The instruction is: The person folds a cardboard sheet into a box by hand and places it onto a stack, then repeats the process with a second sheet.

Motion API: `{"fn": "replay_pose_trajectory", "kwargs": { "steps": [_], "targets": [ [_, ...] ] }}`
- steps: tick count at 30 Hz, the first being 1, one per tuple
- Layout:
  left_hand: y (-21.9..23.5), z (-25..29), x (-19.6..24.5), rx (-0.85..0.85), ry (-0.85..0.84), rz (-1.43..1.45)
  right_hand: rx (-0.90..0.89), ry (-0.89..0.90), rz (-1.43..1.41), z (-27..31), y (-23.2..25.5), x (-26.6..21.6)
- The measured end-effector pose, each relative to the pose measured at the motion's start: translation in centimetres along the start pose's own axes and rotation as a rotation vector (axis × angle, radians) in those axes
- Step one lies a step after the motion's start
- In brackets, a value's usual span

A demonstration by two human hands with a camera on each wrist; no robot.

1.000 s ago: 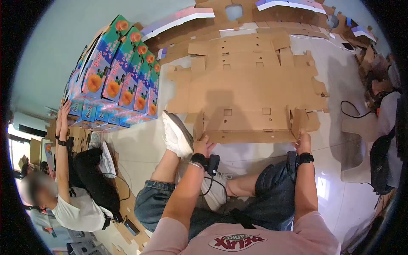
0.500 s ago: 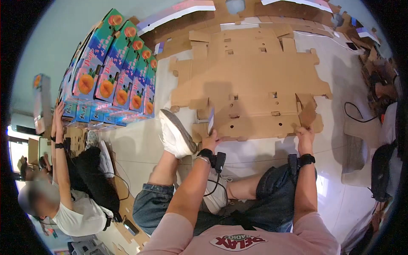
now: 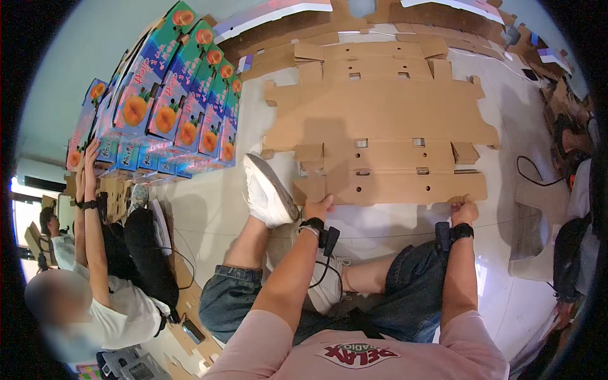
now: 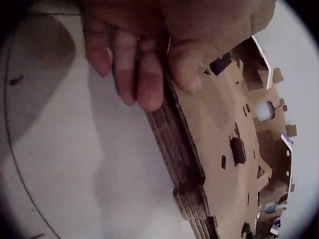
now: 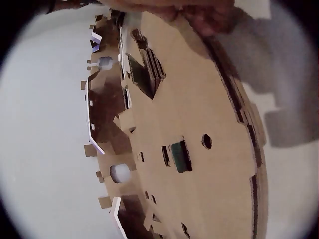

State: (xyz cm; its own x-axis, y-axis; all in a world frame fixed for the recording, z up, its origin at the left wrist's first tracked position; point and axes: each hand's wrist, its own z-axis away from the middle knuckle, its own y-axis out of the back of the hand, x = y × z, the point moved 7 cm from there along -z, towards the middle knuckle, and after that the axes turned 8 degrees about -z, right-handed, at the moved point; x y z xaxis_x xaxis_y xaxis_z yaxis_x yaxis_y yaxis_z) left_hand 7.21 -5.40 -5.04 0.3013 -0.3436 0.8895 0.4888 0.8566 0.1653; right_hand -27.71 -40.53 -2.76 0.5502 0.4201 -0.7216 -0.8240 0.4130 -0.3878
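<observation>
A flattened brown cardboard box blank [image 3: 380,114] with slots, round holes and side tabs lies on the floor in front of me. My left hand [image 3: 318,208] grips its near edge at the left corner. In the left wrist view the thumb [image 4: 187,69] lies on top of the board, and the fingers [image 4: 149,89] are against the layered edge, which shows several sheets stacked. My right hand [image 3: 465,211] holds the same edge near the right corner. Only part of that hand [image 5: 204,17] shows in the right wrist view, at the board's rim.
Printed fruit boxes [image 3: 164,107] stand stacked at the left. Another person's hands [image 3: 88,161] touch a box [image 3: 82,133] beside the stack. Partly folded cardboard [image 3: 272,31] lines the back. A grey stool [image 3: 535,221] and a black cable [image 3: 538,171] are at the right.
The near panel and its corner flaps, raised earlier, now lie flat. Both hands stay on the near edge. At the left, the other person's box has come against the stack.
</observation>
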Motion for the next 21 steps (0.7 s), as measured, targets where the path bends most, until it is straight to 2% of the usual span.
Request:
{"fn": "replay_pose_trajectory", "kwargs": {
  "steps": [2,3,5,6,8,9,11,12,14,16,18,19,21],
  "targets": [
    [-0.1,-0.1,0.6,-0.004,-0.018,0.054,-0.152,0.072,0.098,-2.1,0.8,-0.1],
    [-0.1,0.1,0.9,-0.006,-0.017,0.055,-0.151,0.074,0.099,-2.1,0.4,-0.1],
    [-0.2,0.4,1.5,-0.005,0.024,0.029,0.13,0.555,0.287,-0.5,0.2,-3.5],
    [-0.5,0.3,1.8,-0.022,0.025,0.028,0.145,0.565,0.285,0.9,-0.7,-4.2],
    [-0.4,0.2,1.2,-0.005,0.154,0.003,0.072,1.3,0.863,7.6,-5.8,-8.4],
    [-0.5,0.2,1.3,-0.022,0.155,0.001,0.09,1.306,0.868,6.5,-5.6,-8.0],
    [-0.3,0.1,1.6,-0.009,0.087,-0.047,-0.39,0.954,0.905,2.1,-6.7,-3.8],
    [-0.2,0.1,1.3,0.03,0.042,0.029,-0.379,0.951,0.906,2.5,-6.9,-3.7],
    [-0.2,1.5,2.6,0.016,0.098,-0.016,-0.399,0.486,1.505,2.7,-7.0,0.1],
    [-0.2,2.1,2.4,0.004,0.148,-0.054,-0.4,0.456,1.499,1.1,-6.3,0.6],
    [-1.0,3.8,-2.0,-0.268,0.566,-0.259,-0.409,0.427,1.493,0.2,-6.0,1.1],
    [-1.7,5.0,-0.5,-0.265,0.569,-0.265,-0.399,0.446,1.482,0.4,-6.0,1.1],
    [-5.3,8.3,5.8,-0.484,0.029,-0.273,-0.397,0.447,1.48,0.9,-5.9,1.4]
  ]
}}
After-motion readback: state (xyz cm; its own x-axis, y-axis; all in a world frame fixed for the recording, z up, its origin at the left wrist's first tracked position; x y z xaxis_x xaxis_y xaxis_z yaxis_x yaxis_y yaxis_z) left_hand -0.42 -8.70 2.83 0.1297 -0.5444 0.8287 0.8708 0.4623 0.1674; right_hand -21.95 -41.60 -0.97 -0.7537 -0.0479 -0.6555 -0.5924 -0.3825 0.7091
